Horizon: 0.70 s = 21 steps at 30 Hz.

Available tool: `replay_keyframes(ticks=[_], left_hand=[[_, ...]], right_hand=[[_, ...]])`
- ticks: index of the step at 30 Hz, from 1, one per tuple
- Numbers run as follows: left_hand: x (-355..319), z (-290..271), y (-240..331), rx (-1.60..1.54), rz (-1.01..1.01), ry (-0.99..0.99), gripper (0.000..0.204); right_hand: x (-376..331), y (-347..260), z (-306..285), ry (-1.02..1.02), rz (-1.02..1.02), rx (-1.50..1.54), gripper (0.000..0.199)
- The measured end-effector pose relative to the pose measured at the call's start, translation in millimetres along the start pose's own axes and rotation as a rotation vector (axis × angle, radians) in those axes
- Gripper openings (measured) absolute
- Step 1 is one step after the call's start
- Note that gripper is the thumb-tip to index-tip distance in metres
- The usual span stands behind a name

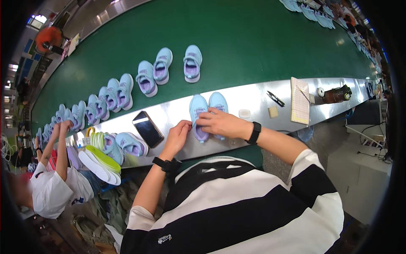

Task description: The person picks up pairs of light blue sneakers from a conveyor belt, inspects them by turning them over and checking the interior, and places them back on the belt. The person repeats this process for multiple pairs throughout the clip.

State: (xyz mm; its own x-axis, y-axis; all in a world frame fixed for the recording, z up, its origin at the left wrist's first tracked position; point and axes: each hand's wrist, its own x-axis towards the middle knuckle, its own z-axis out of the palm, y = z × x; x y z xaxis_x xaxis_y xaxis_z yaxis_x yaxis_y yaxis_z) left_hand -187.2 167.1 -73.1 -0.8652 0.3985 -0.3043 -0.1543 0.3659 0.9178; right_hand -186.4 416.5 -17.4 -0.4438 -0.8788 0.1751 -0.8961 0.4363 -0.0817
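A pair of light blue sneakers with lilac linings stands side by side on the metal edge in front of me, toes pointing away. Across the pair reaches my right hand (224,124), its bent fingers closed on the upper of the left sneaker (198,104) by the opening. The right sneaker (218,101) is partly covered by that hand. Close against the left sneaker's outer side is my left hand (178,135), fingers curled and thumb pressed to them; whatever they may pinch is too small to see.
Several matching sneakers (125,91) line the green belt (253,46). A phone (148,129) and pale insoles (99,166) lie to the left, where a co-worker (59,190) reaches in. At right are a pen (275,98), a sponge (273,111), a paper pad (300,101) and a dark bottle (337,95).
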Motion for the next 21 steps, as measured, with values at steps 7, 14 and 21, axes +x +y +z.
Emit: replay_keyframes(ticks=[7,14,21], left_hand=[[105,-70,44,0.831,0.587,0.276,0.039],[171,-86,53,1.238,0.486,0.137,0.074],[187,-39,56,1.123,0.698,0.180,0.046]], right_hand=[[12,21,-26,0.051,-0.027,-0.256,0.008],[-29,73,-73,0.560,0.639,-0.093,0.023],[-49,330,-203,0.704,1.242,-0.492,0.041]])
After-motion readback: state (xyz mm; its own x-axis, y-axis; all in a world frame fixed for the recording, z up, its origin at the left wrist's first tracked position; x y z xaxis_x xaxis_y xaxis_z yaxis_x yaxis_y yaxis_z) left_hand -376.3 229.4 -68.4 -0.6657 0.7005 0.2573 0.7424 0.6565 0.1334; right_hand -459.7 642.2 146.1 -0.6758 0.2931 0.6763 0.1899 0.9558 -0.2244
